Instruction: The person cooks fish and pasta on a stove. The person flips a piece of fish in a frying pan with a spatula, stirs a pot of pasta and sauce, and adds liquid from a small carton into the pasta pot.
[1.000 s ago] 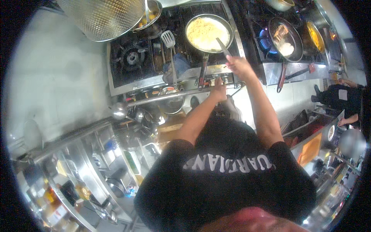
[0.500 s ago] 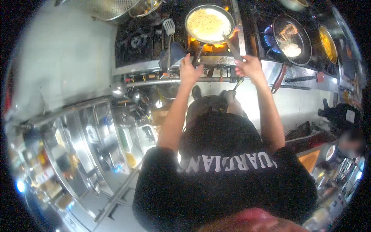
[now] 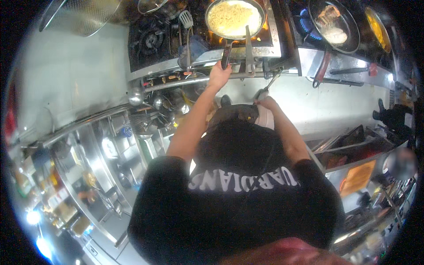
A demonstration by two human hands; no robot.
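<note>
My left hand [image 3: 219, 76] is closed around the dark handle [image 3: 226, 55] of a frying pan [image 3: 207, 23] on the stove. Noodles [image 3: 232, 18] in a pale, creamy liquid fill the pan, and flames show beneath it. A pair of metal tongs [image 3: 250, 53] leans on the pan rim, its wide end towards me, with no hand on it. My right hand [image 3: 268, 104] is down at my waist, its fingers curled at the top of a white cloth [image 3: 265, 117] hanging there. Part of that grip is hidden.
A slotted turner [image 3: 186, 20] lies left of the pan by a dark blue cloth [image 3: 194, 49]. To the right, a pan with meat pieces [image 3: 333, 35] sits by a blue flame, beside a pan of yellow food [image 3: 377, 28]. Another person [image 3: 395, 117] stands at far right.
My right hand has let go of the tongs and dropped to the white cloth at my waist. My left hand, open before, has closed on the pan handle.
</note>
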